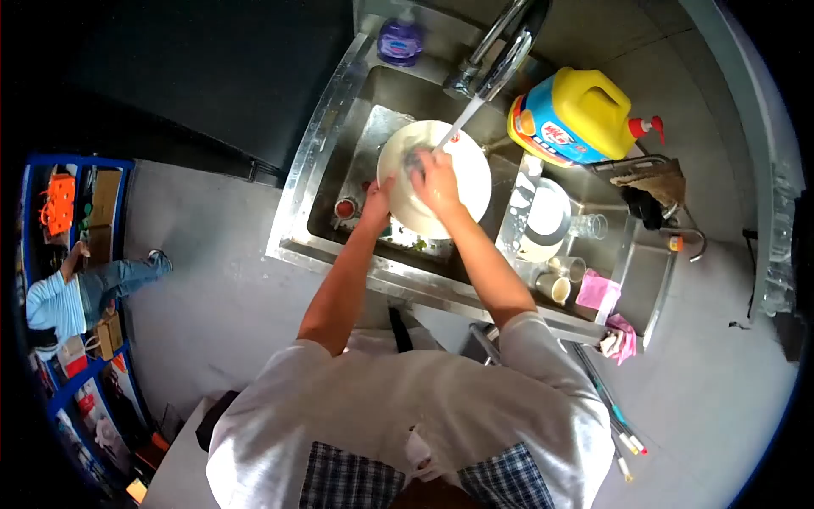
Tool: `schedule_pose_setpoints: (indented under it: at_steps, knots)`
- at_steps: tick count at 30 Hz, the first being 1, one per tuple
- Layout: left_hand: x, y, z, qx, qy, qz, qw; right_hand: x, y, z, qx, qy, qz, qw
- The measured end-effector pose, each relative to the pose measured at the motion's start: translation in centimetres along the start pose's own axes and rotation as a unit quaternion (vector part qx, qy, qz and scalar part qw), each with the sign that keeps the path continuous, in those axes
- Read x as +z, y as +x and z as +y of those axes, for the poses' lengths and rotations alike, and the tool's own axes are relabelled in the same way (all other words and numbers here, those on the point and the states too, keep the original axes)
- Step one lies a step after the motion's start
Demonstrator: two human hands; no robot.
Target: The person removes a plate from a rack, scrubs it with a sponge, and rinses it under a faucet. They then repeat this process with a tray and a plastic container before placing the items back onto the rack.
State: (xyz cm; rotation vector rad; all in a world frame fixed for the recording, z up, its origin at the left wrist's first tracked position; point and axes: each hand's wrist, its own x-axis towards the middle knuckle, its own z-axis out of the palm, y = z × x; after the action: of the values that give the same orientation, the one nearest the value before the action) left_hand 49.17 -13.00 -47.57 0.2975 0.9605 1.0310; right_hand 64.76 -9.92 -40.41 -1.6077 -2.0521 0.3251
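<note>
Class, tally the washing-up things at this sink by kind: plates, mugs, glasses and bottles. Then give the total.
Plates: 2
Mugs: 2
Glasses: 1
Bottles: 2
Total: 7

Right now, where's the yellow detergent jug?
Head view, upper right: the yellow detergent jug sits on the counter just right of the faucet, behind the draining board and to the right of the plate in the sink.

White short-sleeved shirt (407,399), blue checked cloth (352,485) below
</note>
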Motion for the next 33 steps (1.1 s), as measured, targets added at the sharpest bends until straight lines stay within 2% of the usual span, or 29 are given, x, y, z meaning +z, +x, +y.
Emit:
schedule_pose_setpoints:
  at_steps: [1,2,5,6,7,8,9,11,12,15,16,17,18,19,21,24,25,27,28,30,33]
  knots:
    - [-0.1,0.0,-0.3,0.006,-0.007,0.0,1.0,-0.8,-1.5,-0.9,-0.038,0.031,-0.036,0.998]
    - [0.3,-0.2,-0.3,-0.002,-0.011,0.025,1.0,-1.6,-3.1,-1.0,-0.086,0.051,-0.026,0.995]
    - [1.5,-1.0,0.9,-0.012,-0.01,0.082,0.997,-1.3,-5.0,4.6,0.026,-0.009,-0.031,0.999]
    - [2.0,-1.7,1.2,-0.015,-0.003,0.087,0.996,-1.8,-3.3,4.9,0.106,-0.06,-0.01,0.992]
    - [2.2,-2.4,1.0,-0.019,0.005,0.095,0.995,-1.6,-1.7,4.7,0.146,-0.076,0.055,0.985]
    - [0.8,-1.1,-0.3,0.006,0.03,-0.001,1.0,-0.4,0.1,4.3,0.134,-0.068,0.083,0.985]
    - [0.6,-0.3,-0.7,0.004,0.033,0.001,0.999,0.5,1.4,2.9,0.122,-0.059,0.112,0.984]
    - [0.3,0.6,-1.2,-0.008,0.047,0.0,0.999,0.5,0.2,-0.9,0.089,0.012,-0.062,0.994]
    - [1.2,0.2,-0.7,-0.018,0.056,0.062,0.996,0.5,-1.9,-2.0,0.027,0.017,-0.043,0.999]
    - [0.9,0.2,-0.1,-0.006,0.125,0.08,0.989,-2.1,-7.7,-1.7,0.021,0.038,-0.036,0.998]
    - [1.2,0.5,-0.4,-0.019,-0.026,0.071,0.997,-3.4,-8.5,-0.6,0.06,-0.008,-0.055,0.997]
    - [1.2,0.8,-0.6,-0.016,-0.002,0.029,0.999,-4.8,-9.5,0.6,0.102,-0.053,-0.075,0.991]
    - [0.9,0.9,-0.7,-0.016,0.022,-0.011,1.0,-5.9,-9.7,2.0,0.108,-0.084,-0.03,0.99]
    - [0.6,1.2,-0.8,-0.012,0.044,-0.05,0.998,-7.2,-9.7,3.5,0.152,-0.081,-0.036,0.985]
    - [0.1,2.3,-2.0,-0.017,0.037,-0.049,0.998,-8.1,-8.5,4.9,0.19,-0.105,-0.002,0.976]
    - [1.1,2.4,-2.4,0.0,0.039,-0.05,0.998,-5.4,-3.4,5.0,0.195,-0.083,0.065,0.975]
    - [0.8,2.5,-2.4,0.002,0.034,-0.054,0.998,-2.7,-1.7,6.2,0.171,-0.072,0.117,0.976]
    - [0.9,2.2,-1.3,0.002,0.031,-0.065,0.997,-0.5,0.1,4.7,0.159,-0.068,0.082,0.982]
    - [1.7,1.3,-0.5,0.006,0.022,-0.009,1.0,-0.3,-0.6,4.0,0.093,-0.024,0.035,0.995]
    - [0.2,2.0,-0.7,-0.025,0.013,-0.036,0.999,-1.9,-3.7,2.6,-0.029,0.06,-0.019,0.998]
    - [-1.1,3.0,-1.4,-0.032,0.016,-0.034,0.999,-4.5,-8.9,3.6,0.117,-0.055,0.014,0.991]
